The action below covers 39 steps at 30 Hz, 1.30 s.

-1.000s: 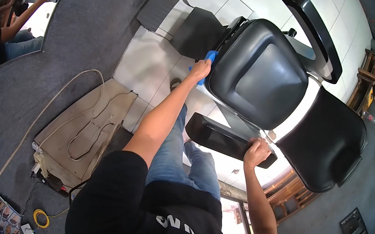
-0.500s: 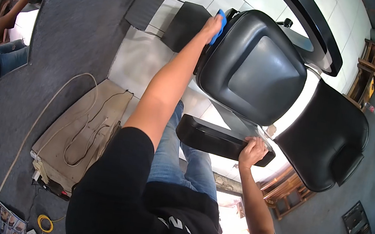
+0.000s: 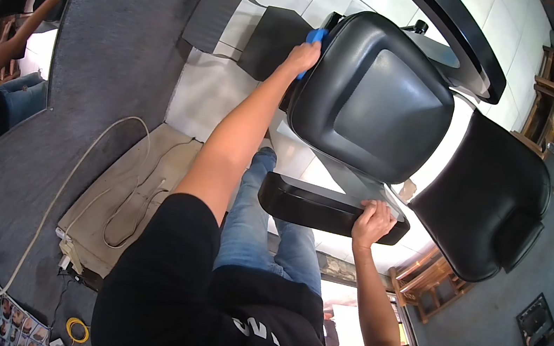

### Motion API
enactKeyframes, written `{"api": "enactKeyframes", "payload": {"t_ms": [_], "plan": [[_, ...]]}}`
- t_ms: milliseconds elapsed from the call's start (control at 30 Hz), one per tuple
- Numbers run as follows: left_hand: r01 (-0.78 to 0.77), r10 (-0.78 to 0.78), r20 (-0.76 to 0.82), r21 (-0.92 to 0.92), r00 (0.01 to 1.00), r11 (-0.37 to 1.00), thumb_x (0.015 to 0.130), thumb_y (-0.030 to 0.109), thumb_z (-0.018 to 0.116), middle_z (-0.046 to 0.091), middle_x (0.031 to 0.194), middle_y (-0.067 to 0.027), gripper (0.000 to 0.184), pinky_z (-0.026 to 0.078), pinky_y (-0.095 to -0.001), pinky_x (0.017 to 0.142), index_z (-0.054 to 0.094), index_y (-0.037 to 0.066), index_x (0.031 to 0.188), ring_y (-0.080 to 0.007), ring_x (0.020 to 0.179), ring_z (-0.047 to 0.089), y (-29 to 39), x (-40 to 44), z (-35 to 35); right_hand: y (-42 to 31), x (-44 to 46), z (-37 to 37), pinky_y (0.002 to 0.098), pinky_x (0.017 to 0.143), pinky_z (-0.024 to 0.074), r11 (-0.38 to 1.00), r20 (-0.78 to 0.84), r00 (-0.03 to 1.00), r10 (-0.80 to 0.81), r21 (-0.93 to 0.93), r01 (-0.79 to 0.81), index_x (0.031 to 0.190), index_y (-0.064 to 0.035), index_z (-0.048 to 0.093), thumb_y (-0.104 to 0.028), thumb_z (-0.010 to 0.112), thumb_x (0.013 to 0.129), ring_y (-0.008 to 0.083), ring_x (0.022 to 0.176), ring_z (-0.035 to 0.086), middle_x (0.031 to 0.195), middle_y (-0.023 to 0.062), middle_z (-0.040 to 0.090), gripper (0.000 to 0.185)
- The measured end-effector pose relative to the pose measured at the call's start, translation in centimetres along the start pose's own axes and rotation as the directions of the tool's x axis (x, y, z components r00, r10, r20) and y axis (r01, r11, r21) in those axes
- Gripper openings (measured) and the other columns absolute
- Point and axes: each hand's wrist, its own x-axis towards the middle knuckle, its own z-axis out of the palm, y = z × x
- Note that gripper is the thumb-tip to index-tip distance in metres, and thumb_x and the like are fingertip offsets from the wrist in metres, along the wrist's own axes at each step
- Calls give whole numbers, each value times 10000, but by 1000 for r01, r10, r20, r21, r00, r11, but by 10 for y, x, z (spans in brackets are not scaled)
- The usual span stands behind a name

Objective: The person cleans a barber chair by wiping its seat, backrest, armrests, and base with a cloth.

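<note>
A black salon chair stands before me, with a padded seat and a backrest off to the right. My left hand is closed around a blue cloth, pressed against the seat's front edge. Part of the cloth is hidden behind the fingers. My right hand grips the top of the near armrest, close to its backrest end. Across the seat is the far armrest.
Beyond the seat front is a dark grey footrest. A beige board with loose cables lies at the left, near a yellow cable coil. Wooden chairs stand at right. A mirror is at far left.
My left hand has slid a little toward me along the seat's front edge with the blue cloth. My right hand stays on the near armrest. The view has shifted slightly.
</note>
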Motion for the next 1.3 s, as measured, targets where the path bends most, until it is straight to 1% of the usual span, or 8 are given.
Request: {"api": "enactKeyframes", "payload": {"t_ms": [67, 133, 233, 367, 633, 933, 1133, 1300], "plan": [[115, -110, 56, -97, 992, 989, 1025, 483, 283, 592, 1273, -405, 737, 405, -536, 1104, 640, -127, 1233, -526, 1275, 540, -32, -28, 16, -1, 0, -2, 395, 807, 348, 1000, -2, 1000, 0, -2, 0, 711, -106, 677, -152, 480, 972, 247, 740, 571, 712, 21, 627, 330], [242, -261, -29, -283, 965, 928, 1014, 469, 296, 648, 1175, -388, 721, 431, -536, 1071, 653, -129, 1200, -533, 1198, 593, -59, -45, 41, -1, 0, -1, 397, 808, 349, 1000, 7, 1000, 20, 5, -20, 708, -106, 675, -154, 479, 972, 247, 742, 572, 714, 23, 626, 332], [37, -39, 19, 116, 999, 993, 1007, 442, 319, 679, 1126, -360, 680, 442, -522, 1045, 647, -118, 1208, -498, 1125, 644, -70, -78, 54, -1, -2, -3, 401, 810, 351, 999, 4, 1000, 25, 21, -26, 706, -107, 671, -158, 482, 971, 251, 742, 572, 719, 28, 628, 329], [349, -316, 164, -242, 934, 905, 1010, 419, 391, 664, 1235, -323, 635, 446, -510, 1064, 580, -105, 1315, -421, 1203, 630, -102, -138, 55, 0, -2, 0, 401, 809, 355, 1000, -9, 1000, 13, 10, -13, 700, -109, 660, -160, 494, 964, 252, 742, 573, 728, 29, 633, 316], [110, -238, 134, -988, 962, -111, 1003, 420, 472, 601, 1447, -127, 551, 407, -476, 1138, 538, 61, 1415, -293, 1325, 558, -112, -249, -16, 2, -4, 1, 417, 807, 366, 1000, -59, 998, -11, -11, 10, 722, -101, 660, -159, 532, 948, 250, 756, 582, 754, 28, 643, 266], [-34, 6, -39, -923, 999, -382, 1020, 435, 498, 534, 1521, -121, 584, 321, -570, 1208, 501, 77, 1481, -342, 1406, 484, 55, -347, -108, 4, -6, 5, 416, 821, 399, 996, -203, 978, -51, -86, 35, 763, -80, 702, -203, 568, 934, 229, 821, 641, 825, 30, 716, 250], [-54, 112, -65, -994, 992, -100, 986, 358, 690, 602, 1420, -113, 563, 452, -446, 1113, 542, 43, 1428, -254, 1309, 571, 152, -417, -75, 1, -8, -9, 476, 878, 422, 998, -105, 995, 1, -57, -7, 839, -112, 747, -335, 565, 969, 269, 891, 700, 926, 64, 763, 316], [-169, 176, -75, -772, 982, 613, 947, 220, 759, 736, 977, -38, 270, 536, -294, 772, 728, 19, 1124, -111, 876, 678, 202, -479, 7, 45, -4, -20, 469, 1026, 404, 855, 214, 967, -135, 518, 5, 1200, -97, 688, -474, 465, 1057, 305, 1103, 661, 1134, 116, 745, 461]]}}
